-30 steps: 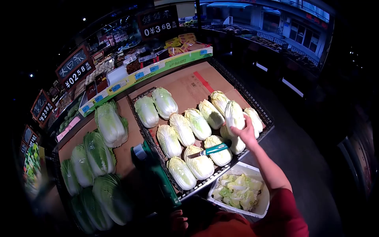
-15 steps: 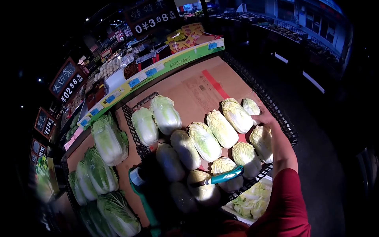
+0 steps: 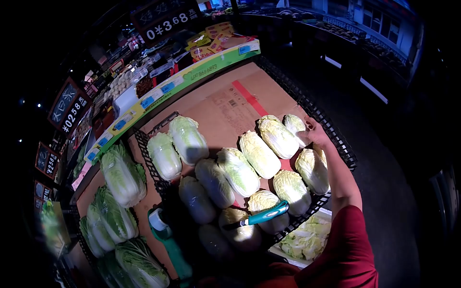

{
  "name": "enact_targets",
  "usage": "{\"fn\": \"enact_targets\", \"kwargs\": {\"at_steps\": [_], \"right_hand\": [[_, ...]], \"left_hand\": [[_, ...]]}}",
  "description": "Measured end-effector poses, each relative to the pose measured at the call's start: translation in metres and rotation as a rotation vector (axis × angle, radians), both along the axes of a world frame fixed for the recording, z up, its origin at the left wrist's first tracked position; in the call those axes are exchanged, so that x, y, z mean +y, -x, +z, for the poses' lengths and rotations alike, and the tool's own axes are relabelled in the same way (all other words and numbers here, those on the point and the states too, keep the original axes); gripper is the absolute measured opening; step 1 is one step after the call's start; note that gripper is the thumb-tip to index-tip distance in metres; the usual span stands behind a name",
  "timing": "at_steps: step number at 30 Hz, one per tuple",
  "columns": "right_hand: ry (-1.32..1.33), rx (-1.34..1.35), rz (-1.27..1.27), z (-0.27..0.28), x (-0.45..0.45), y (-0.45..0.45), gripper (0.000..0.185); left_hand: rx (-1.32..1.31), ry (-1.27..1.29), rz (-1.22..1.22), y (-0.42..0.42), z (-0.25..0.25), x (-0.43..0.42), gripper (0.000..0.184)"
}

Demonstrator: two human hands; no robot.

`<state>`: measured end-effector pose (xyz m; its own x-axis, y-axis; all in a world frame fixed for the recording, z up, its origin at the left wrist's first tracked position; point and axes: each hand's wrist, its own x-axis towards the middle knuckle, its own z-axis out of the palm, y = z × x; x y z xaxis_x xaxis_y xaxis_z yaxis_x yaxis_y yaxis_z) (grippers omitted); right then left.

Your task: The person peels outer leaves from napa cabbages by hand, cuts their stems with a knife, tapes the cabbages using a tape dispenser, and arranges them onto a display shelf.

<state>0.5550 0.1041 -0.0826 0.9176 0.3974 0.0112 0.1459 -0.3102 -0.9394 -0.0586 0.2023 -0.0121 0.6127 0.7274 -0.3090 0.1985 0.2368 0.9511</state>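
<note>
My right hand [image 3: 314, 133] reaches to the far right corner of the black crate [image 3: 338, 137], its fingers apart. My thumb lies against or very near the lower right side of a small napa cabbage [image 3: 293, 126], while the other fingers stand off to its right. A larger pale napa cabbage [image 3: 278, 137] sits just left of it, and another cabbage [image 3: 313, 170] lies nearer me, below my wrist. Across the near cabbages rests a tool with a teal handle [image 3: 266, 212]; its dark end is in shadow. My left hand is not in view.
Leafy green cabbages [image 3: 124, 175] lie on the left. Below the crate, a white box [image 3: 307, 240] holds loose leaves. Cardboard [image 3: 225, 103] lines the crate. Behind stand a green price rail [image 3: 201, 72] and a price board [image 3: 165, 26]. A teal object with a white cap [image 3: 158, 221] is near front.
My right hand's fingers have lifted and spread away from the small cabbage's side. The cabbages keep their places relative to one another, while the whole view has shifted slightly.
</note>
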Motion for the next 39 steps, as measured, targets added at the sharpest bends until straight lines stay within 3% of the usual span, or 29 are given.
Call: {"fn": "enact_targets", "kwargs": {"at_steps": [3, 7, 9, 11, 13, 14, 15, 17, 19, 23, 25, 27, 30, 33, 35, 38, 39], "right_hand": [[-0.073, -0.122, -0.051, 0.003, 0.015, -0.007, 0.057], [0.178, -0.27, -0.232, -0.008, 0.032, -0.018, 0.046], [0.37, -0.096, -0.075, -0.039, 0.032, -0.043, 0.047], [0.143, -0.239, -0.164, -0.092, 0.028, -0.069, 0.051], [0.198, -0.203, -0.151, -0.109, 0.029, -0.091, 0.05], [0.582, -0.139, -0.23, -0.026, 0.04, -0.036, 0.05], [0.62, -0.397, -0.265, -0.015, 0.053, -0.025, 0.05], [0.357, -0.666, -0.249, 0.03, 0.1, 0.013, 0.051], [0.062, -0.719, 0.034, 0.066, 0.155, 0.06, 0.053], [0.236, -0.188, 0.45, 0.094, 0.257, 0.158, 0.108], [0.194, -0.096, 0.577, 0.055, 0.311, 0.165, 0.11], [0.309, -0.155, 0.381, 0.053, 0.326, 0.188, 0.107], [0.016, -0.098, 0.406, 0.013, 0.341, 0.167, 0.096], [-0.312, 0.605, 0.525, 0.047, 0.315, 0.157, 0.086], [-0.589, 0.85, 0.527, 0.064, 0.296, 0.162, 0.079], [-0.708, 0.837, 0.586, 0.095, 0.255, 0.182, 0.068], [-0.731, 0.838, 0.636, 0.104, 0.236, 0.193, 0.066]], "left_hand": [[0.061, -0.06, 0.007, 0.004, 0.002, -0.003, 0.031], [0.071, -0.108, 0.049, 0.005, 0.011, -0.009, 0.03], [0.079, -0.12, 0.096, 0.014, 0.008, -0.011, 0.029], [0.137, -0.092, 0.127, 0.031, 0.0, -0.014, 0.028], [0.118, -0.095, 0.189, 0.038, -0.002, -0.019, 0.028], [0.111, -0.096, 0.216, 0.041, -0.002, -0.021, 0.027], [0.091, -0.095, 0.237, 0.042, -0.001, -0.022, 0.027], [0.046, -0.095, 0.277, 0.041, 0.001, -0.025, 0.028], [0.058, -0.085, 0.286, 0.042, 0.002, -0.027, 0.028], [0.168, -0.14, 0.277, 0.04, 0.012, -0.032, 0.028], [0.13, -0.131, 0.323, 0.044, 0.011, -0.038, 0.027], [0.108, -0.131, 0.376, 0.047, 0.014, -0.041, 0.026], [0.087, -0.118, 0.435, 0.054, 0.019, -0.052, 0.025], [0.055, -0.136, 0.432, 0.058, 0.015, -0.053, 0.025], [0.089, -0.159, 0.4, 0.06, 0.017, -0.052, 0.023], [-0.116, -0.075, 0.381, 0.043, 0.036, -0.034, 0.024], [-0.21, -0.058, 0.221, 0.049, 0.026, -0.02, 0.028]]}}
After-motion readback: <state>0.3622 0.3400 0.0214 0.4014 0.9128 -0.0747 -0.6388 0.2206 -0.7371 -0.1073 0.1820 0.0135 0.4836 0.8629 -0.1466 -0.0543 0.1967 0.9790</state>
